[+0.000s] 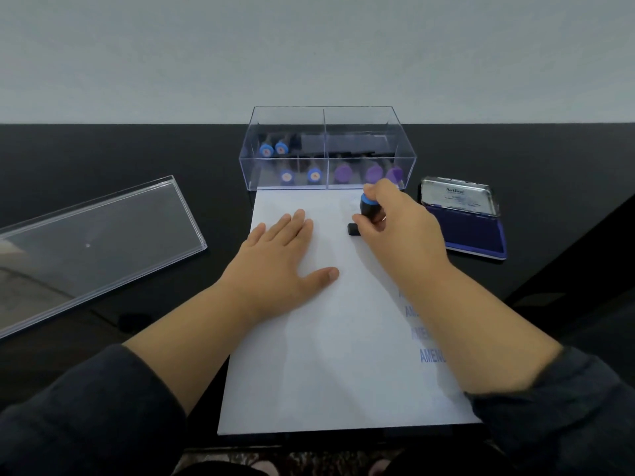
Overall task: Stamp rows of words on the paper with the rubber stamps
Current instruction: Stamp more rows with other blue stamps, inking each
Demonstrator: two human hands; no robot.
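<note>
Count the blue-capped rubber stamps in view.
5: two in the clear plastic box's back-left compartment, two in its front-left, one gripped by the right hand on the paper. Others may be hidden.

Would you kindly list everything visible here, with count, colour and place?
paper: one, white, centre, blue words along its right side
stamp: one, black with blue cap, on the paper
stamp box: one, clear, behind the paper; seven stamps visible inside, four blue-capped, three purple
lid: one, clear, left
ink pad: one, purple, open, right
table: one, black
left hand: flat on the paper
right hand: grips the stamp
</note>
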